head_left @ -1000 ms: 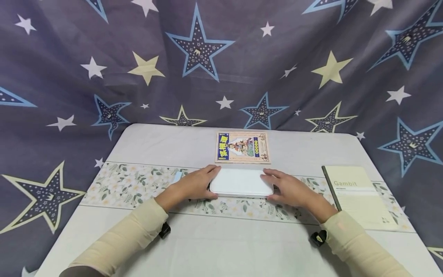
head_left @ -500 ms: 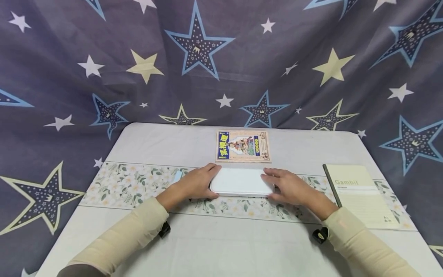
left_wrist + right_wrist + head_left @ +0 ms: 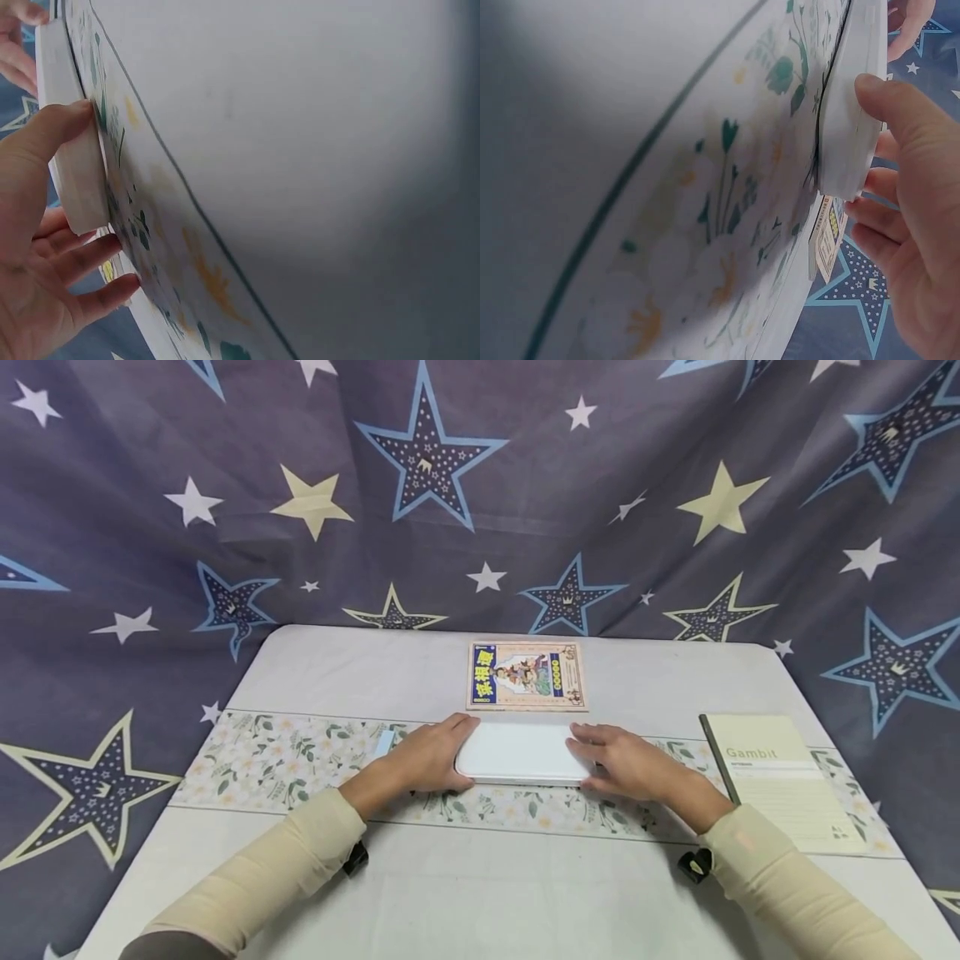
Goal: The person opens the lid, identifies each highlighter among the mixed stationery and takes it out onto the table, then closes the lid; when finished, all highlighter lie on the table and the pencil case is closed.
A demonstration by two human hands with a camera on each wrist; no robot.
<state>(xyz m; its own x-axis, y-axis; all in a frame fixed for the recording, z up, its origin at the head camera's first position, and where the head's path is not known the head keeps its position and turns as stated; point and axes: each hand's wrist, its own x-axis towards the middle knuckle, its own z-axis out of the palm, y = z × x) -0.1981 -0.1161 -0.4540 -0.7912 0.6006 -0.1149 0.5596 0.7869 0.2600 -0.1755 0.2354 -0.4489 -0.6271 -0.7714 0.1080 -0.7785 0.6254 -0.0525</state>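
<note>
A flat white oblong box with rounded corners (image 3: 523,753) lies in the middle of the table, across the flowered band. My left hand (image 3: 433,753) grips its left end, thumb on the near side and fingers round the far side. At the opposite end my right hand (image 3: 626,764) holds it the same way. In the left wrist view the left thumb presses the side of the white box (image 3: 79,176), the lower fingers spread beyond its end. The right wrist view has the right thumb on the same box (image 3: 846,139).
Behind the box lies a book with an illustrated cover (image 3: 527,677). A cream notebook with a dark spine (image 3: 780,785) lies right of my right hand. A small light-blue strip (image 3: 385,743) sits beside my left hand. A starry curtain (image 3: 480,510) hangs behind the table (image 3: 517,893).
The whole head view shifts very slightly. Both hands keep their hold on the white box, which stays in place.
</note>
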